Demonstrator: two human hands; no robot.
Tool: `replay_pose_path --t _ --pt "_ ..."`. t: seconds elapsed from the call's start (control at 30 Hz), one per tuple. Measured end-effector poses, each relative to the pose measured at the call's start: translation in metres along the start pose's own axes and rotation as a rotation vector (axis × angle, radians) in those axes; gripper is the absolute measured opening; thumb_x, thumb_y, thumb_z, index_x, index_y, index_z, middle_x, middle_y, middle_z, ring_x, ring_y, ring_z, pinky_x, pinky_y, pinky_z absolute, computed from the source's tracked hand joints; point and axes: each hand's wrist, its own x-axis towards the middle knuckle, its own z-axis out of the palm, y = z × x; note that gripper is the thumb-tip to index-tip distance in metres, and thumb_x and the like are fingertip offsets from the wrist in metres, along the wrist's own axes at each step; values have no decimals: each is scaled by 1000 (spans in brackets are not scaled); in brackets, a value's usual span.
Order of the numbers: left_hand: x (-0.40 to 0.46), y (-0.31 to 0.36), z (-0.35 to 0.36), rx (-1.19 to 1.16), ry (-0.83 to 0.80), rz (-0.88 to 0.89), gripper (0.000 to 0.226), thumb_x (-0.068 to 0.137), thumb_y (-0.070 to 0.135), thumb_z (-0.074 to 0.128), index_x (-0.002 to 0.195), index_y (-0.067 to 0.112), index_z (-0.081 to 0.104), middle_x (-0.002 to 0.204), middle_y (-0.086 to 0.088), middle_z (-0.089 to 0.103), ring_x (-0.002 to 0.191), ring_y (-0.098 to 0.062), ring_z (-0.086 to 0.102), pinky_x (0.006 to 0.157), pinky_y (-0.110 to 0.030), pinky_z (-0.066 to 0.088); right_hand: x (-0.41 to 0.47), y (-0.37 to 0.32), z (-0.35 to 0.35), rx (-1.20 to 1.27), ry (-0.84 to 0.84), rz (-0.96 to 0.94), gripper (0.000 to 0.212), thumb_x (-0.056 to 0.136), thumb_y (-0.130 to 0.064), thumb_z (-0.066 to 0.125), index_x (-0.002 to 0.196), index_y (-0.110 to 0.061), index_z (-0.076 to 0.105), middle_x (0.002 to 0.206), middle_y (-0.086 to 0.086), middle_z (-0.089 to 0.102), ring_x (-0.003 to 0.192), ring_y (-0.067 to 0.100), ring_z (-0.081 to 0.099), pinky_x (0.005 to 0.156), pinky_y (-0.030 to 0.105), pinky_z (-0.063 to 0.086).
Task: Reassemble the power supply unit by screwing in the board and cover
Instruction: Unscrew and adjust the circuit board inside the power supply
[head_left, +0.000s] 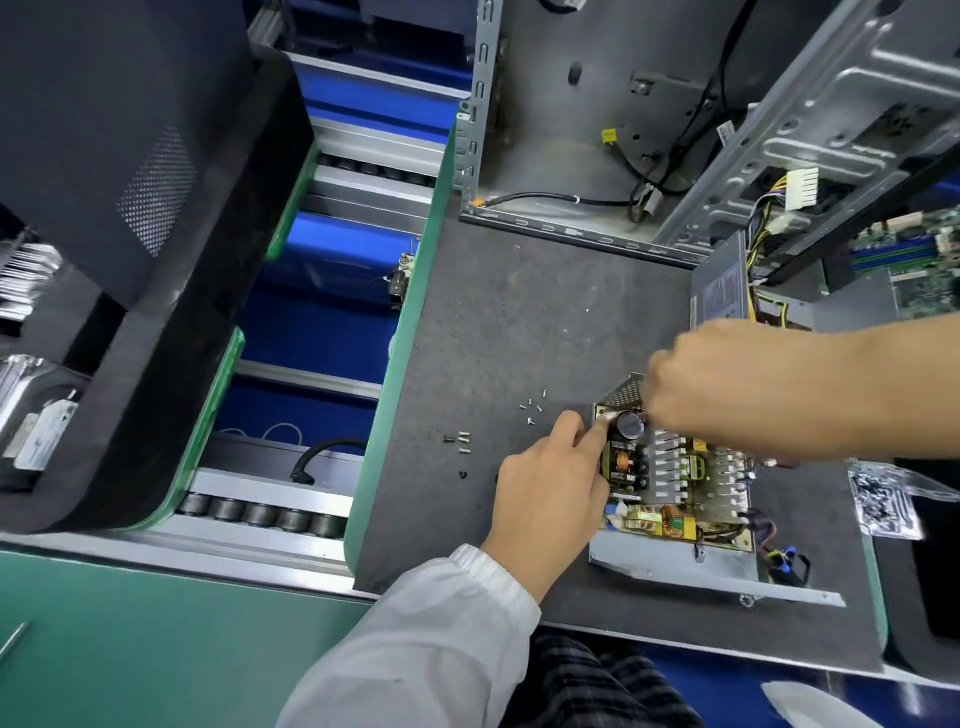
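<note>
The open supply (675, 519) lay on the grey mat (519, 322) of the bench (130, 649), near the front edge, with its board (670, 483) seated in the metal tray and the coils, heat sinks and a big capacitor (629, 425) showing from above. The cover was off it; a grey metal box (719, 291) stood behind it on the mat, but whether that was the cover could not be told.

The left hand (550, 493) rested at the supply's left edge, its fingers curled and the thumb and forefinger pressed together at the board's rear-left corner, just beside the capacitor. What they pinched, if anything, was too small to make out. The right hand (727, 389) reached in from the right over the rear of the supply, fingers bunched downward by the perforated corner plate (626, 392). It was blurred, and whether it held anything could not be told.

A few small silver screws (535, 408) lay loose on the mat just left of the supply. Farther left lay a second small group (462, 441) of screws, some dark.

An open computer case (649, 130) stood at the back of the mat, cables trailing inside it. A clear bag (883, 501) of small parts lay to the right of the supply.
</note>
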Motion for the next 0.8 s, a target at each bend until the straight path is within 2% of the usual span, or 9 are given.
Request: replay_pose_path --t 0.1,0.2,0.27,0.33,0.43,0.53,0.63,0.73,0.8 --pt "-3 1 2 -12 7 13 46 87 13 57 132 15 59 101 -3 54 62 -18 54 47 -27 30 5 5 4 312 60 294 35 90 -12 50 63 -17 28 62 1 37 59 23 45 56 29 40" --pt "-2 0 4 -10 24 15 46 90 14 54 137 16 55 106 -3 52 66 -18 53 49 -28 31 14 11 5 664 -6 532 34 95 -23 50 64 -14 38 61 3 42 59 24 48 48 23 36" --pt "-1 0 5 -11 15 9 48 94 15 50 142 17 49 111 -2 50 69 -17 51 52 -30 32 18 19 8 1201 -104 707 32 96 -15 48 67 -4 51 50 6 50 39 17 44 37 15 30" --pt "-1 0 5 -10 3 4 49 95 15 48 144 18 45 113 -2 50 71 -17 51 53 -30 35 18 22 7 1705 -236 797 34 100 -12 42 73 6 53 39 5 44 24 8 30 28 11 18" --pt "0 1 4 11 -2 15 50 96 15 47 145 16 44 115 -3 50 73 -20 55 53 -31 38 17 23 8 1985 -366 814 39 103 -18 36 79 10 51 39 2 37 21 4 23 21 12 13" --pt "2 1 4 40 -19 43 48 97 16 46 145 18 44 116 -3 50 77 -22 58 55 -32 38 12 28 6 1952 -442 773 40 103 -23 37 82 9 52 42 2 36 24 5 26 22 12 14" --pt "6 -7 -6 -59 40 14 39 98 17 50 136 20 54 111 0 53 82 -23 61 63 -36 48 5 30 5 1609 -392 666 41 103 -30 37 82 1 53 44 0 37 27 8 27 28 11 18" --pt "21 -25 -23 -154 180 -120 18 93 17 61 111 18 66 103 3 57 82 -16 59 72 -34 49 -5 24 3 1251 -262 564 40 103 -30 35 75 -5 50 41 0 39 29 12 34 35 13 30" --pt "33 -36 -36 -120 172 -187 9 91 17 64 99 20 66 99 7 57 83 -12 57 71 -30 46 -15 18 -2 983 -142 534 40 102 -31 36 67 -11 43 56 3 49 49 17 47 49 22 41"
